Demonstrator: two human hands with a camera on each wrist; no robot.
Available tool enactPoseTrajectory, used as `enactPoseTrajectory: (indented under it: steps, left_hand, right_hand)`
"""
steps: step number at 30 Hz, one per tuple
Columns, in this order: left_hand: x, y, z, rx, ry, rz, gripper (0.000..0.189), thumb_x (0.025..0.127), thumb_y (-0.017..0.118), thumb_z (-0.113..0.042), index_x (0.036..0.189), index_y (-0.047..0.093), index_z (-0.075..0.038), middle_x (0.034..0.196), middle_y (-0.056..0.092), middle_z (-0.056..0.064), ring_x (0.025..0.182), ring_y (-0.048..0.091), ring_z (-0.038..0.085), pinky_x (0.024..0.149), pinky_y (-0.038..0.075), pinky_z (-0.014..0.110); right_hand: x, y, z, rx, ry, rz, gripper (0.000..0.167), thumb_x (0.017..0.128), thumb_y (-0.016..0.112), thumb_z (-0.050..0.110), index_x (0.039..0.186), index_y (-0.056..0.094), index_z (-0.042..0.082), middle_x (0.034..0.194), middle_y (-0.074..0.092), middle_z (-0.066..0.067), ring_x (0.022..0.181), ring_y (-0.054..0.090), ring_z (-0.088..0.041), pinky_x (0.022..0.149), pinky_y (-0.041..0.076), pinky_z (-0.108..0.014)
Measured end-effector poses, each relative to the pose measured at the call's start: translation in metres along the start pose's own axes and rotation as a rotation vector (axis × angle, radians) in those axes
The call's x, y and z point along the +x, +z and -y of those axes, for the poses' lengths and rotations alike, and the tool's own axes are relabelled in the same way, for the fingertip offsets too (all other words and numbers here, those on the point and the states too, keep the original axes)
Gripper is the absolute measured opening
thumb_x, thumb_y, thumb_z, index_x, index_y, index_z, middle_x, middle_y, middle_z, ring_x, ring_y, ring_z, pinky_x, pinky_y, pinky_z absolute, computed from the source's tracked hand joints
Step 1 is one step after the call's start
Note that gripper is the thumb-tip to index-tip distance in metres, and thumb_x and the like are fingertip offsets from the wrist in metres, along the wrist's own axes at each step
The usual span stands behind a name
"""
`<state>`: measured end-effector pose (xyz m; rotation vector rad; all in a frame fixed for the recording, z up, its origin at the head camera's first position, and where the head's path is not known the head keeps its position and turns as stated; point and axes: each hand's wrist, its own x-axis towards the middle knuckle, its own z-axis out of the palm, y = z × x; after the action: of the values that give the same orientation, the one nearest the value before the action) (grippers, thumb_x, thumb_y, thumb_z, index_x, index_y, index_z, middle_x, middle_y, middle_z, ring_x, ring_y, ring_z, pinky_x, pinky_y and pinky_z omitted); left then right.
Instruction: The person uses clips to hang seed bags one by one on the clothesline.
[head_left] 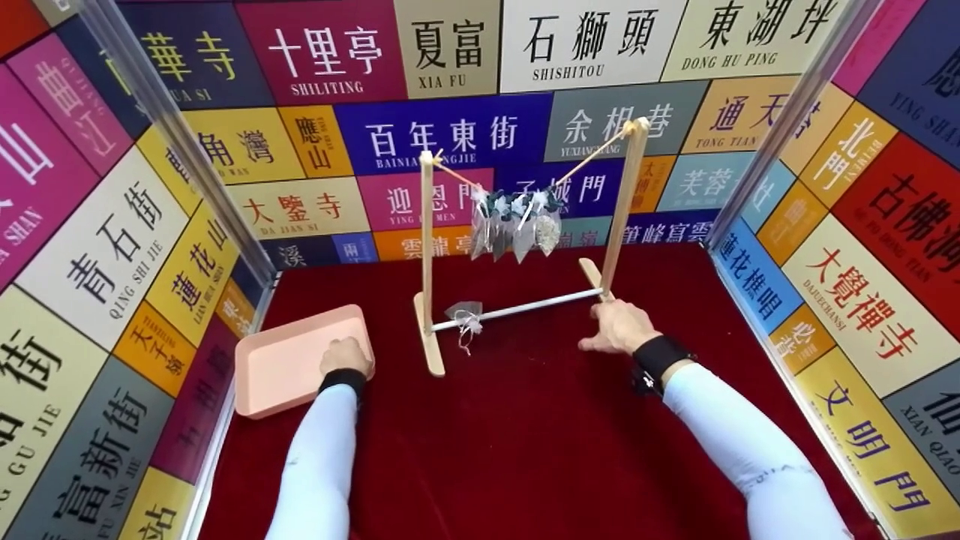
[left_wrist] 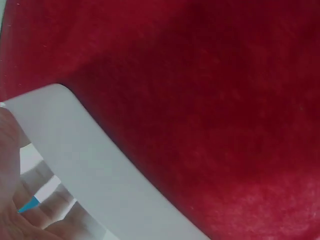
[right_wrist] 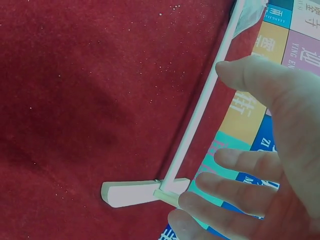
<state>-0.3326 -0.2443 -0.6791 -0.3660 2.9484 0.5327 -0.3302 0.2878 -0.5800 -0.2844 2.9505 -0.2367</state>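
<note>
My left hand (head_left: pixel 346 355) is over the right side of a pink tray (head_left: pixel 274 365), its fingers bent down inside. In the left wrist view the tray's outer wall (left_wrist: pixel 100 155) hides the fingertips; I cannot tell whether they grip anything. My right hand (head_left: pixel 621 327) is beside the right foot of a wooden stand (head_left: pixel 619 217), fingers spread and nothing held. The right wrist view has its thumb overlapping the white crossbar (right_wrist: pixel 192 130) and its fingertips near the wooden foot (right_wrist: pixel 132 193). Several small sheer pouches (head_left: pixel 519 234) with star shapes hang from the stand's string.
A single sheer drawstring pouch (head_left: pixel 468 318) lies at the crossbar's left end, by the left upright (head_left: pixel 427 247). Dark red cloth (head_left: pixel 525 442) covers the table. Panels printed with place names (head_left: pixel 442 135) enclose the back and both sides, with metal posts (head_left: pixel 787 112) at the corners.
</note>
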Motion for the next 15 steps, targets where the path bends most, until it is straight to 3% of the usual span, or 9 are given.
enactPoseTrajectory:
  steps: [8, 15]
  left_hand:
    - [-0.0045, 0.0011, -0.0064, 0.041, 0.030, -0.080, 0.027, 0.089, 0.067, -0.010, 0.104, 0.082, 0.006, 0.111, 0.081, 0.035, 0.109, 0.080, 0.052, 0.086, 0.070, 0.059]
    - [-0.0056, -0.0004, -0.0033, 0.057, 0.078, -0.099, 0.022, 0.090, 0.069, -0.006, 0.104, 0.080, 0.006, 0.111, 0.081, 0.035, 0.102, 0.080, 0.052, 0.084, 0.069, 0.062]
  right_hand:
    - [-0.0031, 0.0039, 0.0024, -0.010, -0.003, 0.020, 0.066, 0.084, 0.088, 0.052, 0.128, 0.078, 0.005, 0.131, 0.080, -0.025, 0.116, 0.077, -0.052, 0.094, 0.064, -0.065]
    - [-0.0059, 0.0016, 0.0049, -0.039, -0.032, 0.006, 0.066, 0.081, 0.088, 0.054, 0.125, 0.079, 0.006, 0.126, 0.082, -0.021, 0.111, 0.079, -0.049, 0.091, 0.065, -0.063]
